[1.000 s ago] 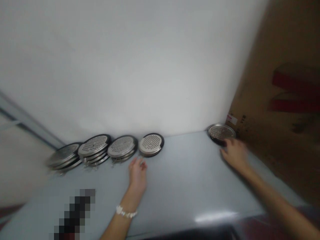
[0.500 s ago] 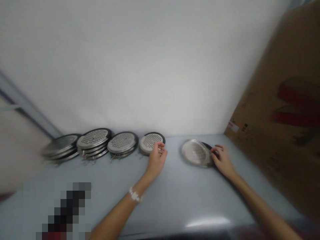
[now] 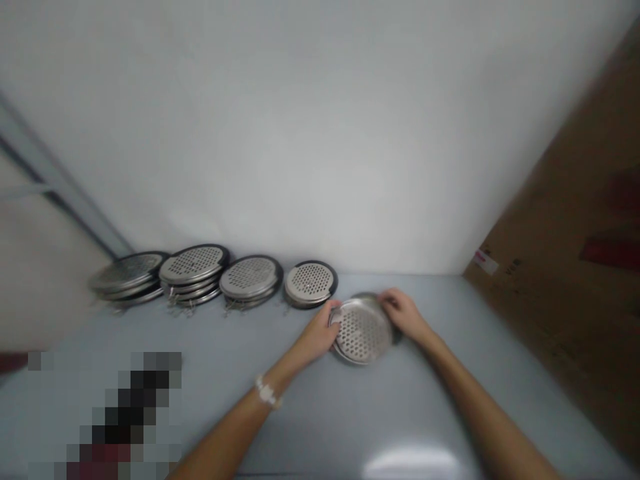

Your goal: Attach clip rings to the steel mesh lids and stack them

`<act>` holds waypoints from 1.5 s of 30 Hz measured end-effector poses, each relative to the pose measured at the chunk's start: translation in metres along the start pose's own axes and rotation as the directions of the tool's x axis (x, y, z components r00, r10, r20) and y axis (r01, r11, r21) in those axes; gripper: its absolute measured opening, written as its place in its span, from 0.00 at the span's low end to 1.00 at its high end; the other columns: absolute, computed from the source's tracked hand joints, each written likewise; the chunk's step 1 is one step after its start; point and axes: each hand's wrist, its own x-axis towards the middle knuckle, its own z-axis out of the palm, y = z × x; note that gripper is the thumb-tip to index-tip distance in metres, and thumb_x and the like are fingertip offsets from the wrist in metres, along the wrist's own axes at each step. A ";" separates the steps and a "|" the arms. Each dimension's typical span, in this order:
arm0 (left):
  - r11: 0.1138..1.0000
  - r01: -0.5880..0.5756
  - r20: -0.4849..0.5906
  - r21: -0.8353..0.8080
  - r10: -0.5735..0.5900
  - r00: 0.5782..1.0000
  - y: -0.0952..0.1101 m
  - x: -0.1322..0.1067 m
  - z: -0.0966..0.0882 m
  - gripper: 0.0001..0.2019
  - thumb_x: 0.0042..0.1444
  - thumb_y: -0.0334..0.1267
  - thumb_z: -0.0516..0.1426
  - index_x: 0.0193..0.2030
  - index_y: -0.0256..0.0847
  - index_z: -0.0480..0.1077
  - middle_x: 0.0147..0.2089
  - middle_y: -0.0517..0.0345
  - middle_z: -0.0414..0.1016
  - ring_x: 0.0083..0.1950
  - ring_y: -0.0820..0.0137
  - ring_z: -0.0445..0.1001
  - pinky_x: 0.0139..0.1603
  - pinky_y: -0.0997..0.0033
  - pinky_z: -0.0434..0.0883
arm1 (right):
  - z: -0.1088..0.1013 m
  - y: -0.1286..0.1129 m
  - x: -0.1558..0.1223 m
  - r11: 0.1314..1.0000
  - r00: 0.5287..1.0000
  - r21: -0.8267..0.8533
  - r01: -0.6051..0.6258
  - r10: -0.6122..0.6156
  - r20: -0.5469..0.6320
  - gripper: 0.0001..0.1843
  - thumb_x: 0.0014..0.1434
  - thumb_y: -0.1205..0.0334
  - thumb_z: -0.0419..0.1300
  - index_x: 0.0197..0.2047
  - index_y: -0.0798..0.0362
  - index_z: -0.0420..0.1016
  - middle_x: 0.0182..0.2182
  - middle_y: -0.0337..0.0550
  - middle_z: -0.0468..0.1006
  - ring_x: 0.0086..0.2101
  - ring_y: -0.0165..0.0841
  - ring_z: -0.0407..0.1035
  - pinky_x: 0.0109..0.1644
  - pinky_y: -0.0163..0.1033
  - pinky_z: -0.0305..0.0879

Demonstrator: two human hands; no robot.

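Note:
A round metal disc (image 3: 363, 333) full of small holes, with a dark part at its far right edge, is between my hands, tilted towards me. My left hand (image 3: 320, 330) grips its left edge, thumb on top and fingers beneath. At the upper right edge, my right hand (image 3: 404, 313) is closed on the rim, slightly blurred. Just behind my left hand stands a short stack of similar black-rimmed discs (image 3: 310, 283).
Three more stacks of perforated discs line the wall: one disc stack (image 3: 250, 279), a taller stack (image 3: 194, 265) and a far-left stack (image 3: 125, 277). Small wires or clips hang at their fronts. A cardboard box (image 3: 555, 287) bounds the grey table (image 3: 310, 427) on the right.
The disc has come left and nearer to me with my right hand. My left hand has left the stack's front and now grips the disc's left edge. The view has shifted slightly.

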 end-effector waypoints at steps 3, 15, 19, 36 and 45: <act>1.000 0.005 0.029 -0.011 -0.005 1.000 0.004 -0.002 -0.001 0.21 0.51 0.27 0.54 0.52 0.41 0.73 0.28 0.62 0.73 0.21 0.72 0.67 0.22 0.76 0.64 | 0.003 -0.002 -0.006 0.999 1.000 0.034 -0.006 0.006 -0.012 0.11 0.57 0.68 0.52 0.39 0.51 0.75 0.39 0.45 0.77 0.43 0.40 0.71 0.53 0.49 0.67; 0.979 0.158 0.159 -0.132 -0.136 0.978 0.010 -0.007 0.008 0.16 0.50 0.29 0.55 0.46 0.42 0.71 0.26 0.66 0.70 0.19 0.77 0.66 0.16 0.84 0.59 | -0.005 -0.008 -0.015 0.999 1.000 0.048 -0.020 0.021 -0.011 0.13 0.56 0.70 0.50 0.38 0.50 0.75 0.38 0.46 0.77 0.42 0.41 0.70 0.52 0.50 0.67; 0.967 0.198 0.157 -0.162 -0.173 0.972 0.015 -0.007 0.010 0.15 0.51 0.29 0.55 0.46 0.42 0.69 0.27 0.65 0.71 0.21 0.76 0.69 0.17 0.84 0.62 | -0.002 -0.008 -0.015 0.998 0.998 0.060 -0.025 0.028 -0.060 0.12 0.56 0.70 0.50 0.36 0.49 0.74 0.36 0.44 0.76 0.41 0.39 0.70 0.51 0.48 0.67; 0.988 0.020 -0.108 0.151 -0.003 0.994 0.030 -0.008 -0.014 0.11 0.49 0.24 0.58 0.32 0.46 0.75 0.28 0.61 0.74 0.34 0.64 0.71 0.42 0.71 0.65 | -0.015 -0.003 -0.012 1.000 1.000 -0.003 -0.021 0.021 -0.010 0.08 0.59 0.65 0.52 0.36 0.49 0.73 0.37 0.45 0.76 0.40 0.40 0.70 0.49 0.48 0.67; 0.916 -0.107 -0.235 0.388 0.210 0.949 0.010 -0.005 -0.023 0.13 0.49 0.20 0.57 0.24 0.44 0.68 0.26 0.60 0.67 0.30 0.65 0.68 0.41 0.71 0.64 | -0.025 0.003 -0.014 0.989 0.988 0.004 -0.151 0.151 -0.029 0.08 0.59 0.57 0.53 0.40 0.50 0.68 0.34 0.42 0.77 0.33 0.38 0.72 0.39 0.44 0.70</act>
